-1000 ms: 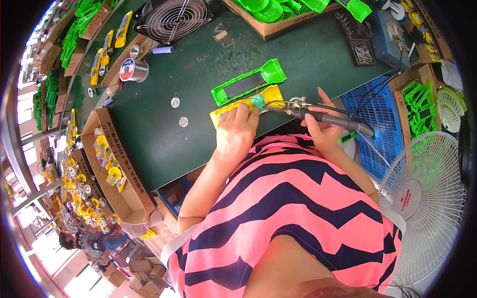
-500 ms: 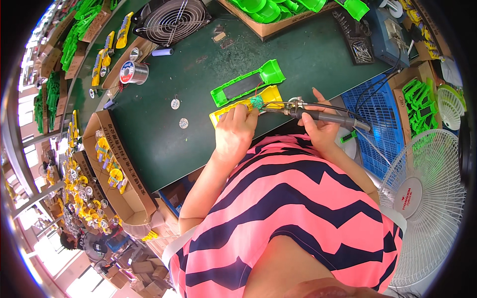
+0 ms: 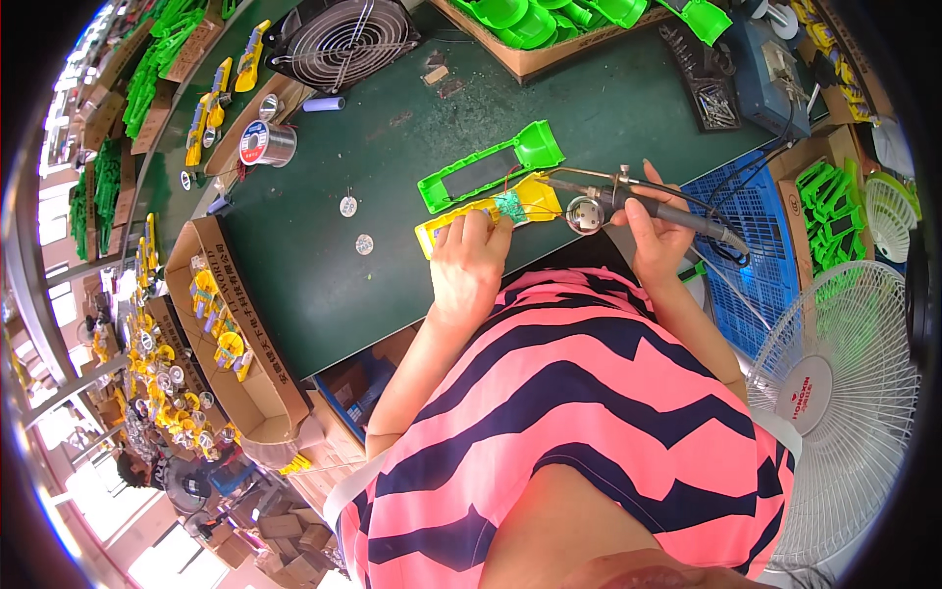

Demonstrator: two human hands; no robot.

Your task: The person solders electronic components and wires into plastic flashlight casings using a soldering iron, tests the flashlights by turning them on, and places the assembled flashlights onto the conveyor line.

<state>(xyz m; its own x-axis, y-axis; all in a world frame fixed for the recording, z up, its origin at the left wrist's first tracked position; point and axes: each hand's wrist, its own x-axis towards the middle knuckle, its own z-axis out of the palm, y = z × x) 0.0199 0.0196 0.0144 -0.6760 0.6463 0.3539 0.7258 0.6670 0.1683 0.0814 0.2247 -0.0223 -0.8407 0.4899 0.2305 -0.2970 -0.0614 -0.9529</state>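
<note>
My left hand (image 3: 468, 260) is closed on the near side of a yellow plastic housing (image 3: 539, 200), its fingertips beside a small green circuit board (image 3: 509, 206) with thin wires. In my right hand (image 3: 659, 236) is a soldering iron (image 3: 677, 214) with a dark handle and a thin metal tube along it. The iron's front end points left, over the right end of the housing. A shiny round reflector cup (image 3: 585, 215) shows by the front of the handle. Just beyond the housing lies an open green shell (image 3: 538, 147) with a dark pad inside.
Two small round discs (image 3: 348, 206) lie left of the housing. A solder spool (image 3: 267, 144) and a black fan (image 3: 340, 44) stand farther back. Cartons hold green shells (image 3: 520, 22) and yellow parts (image 3: 228, 346). At right are a blue crate (image 3: 751, 265) and a white fan (image 3: 834, 393).
My right hand has drawn the soldering iron up and right, away from the circuit board. The reflector cup now shows clearly. My left hand stays on the housing.
</note>
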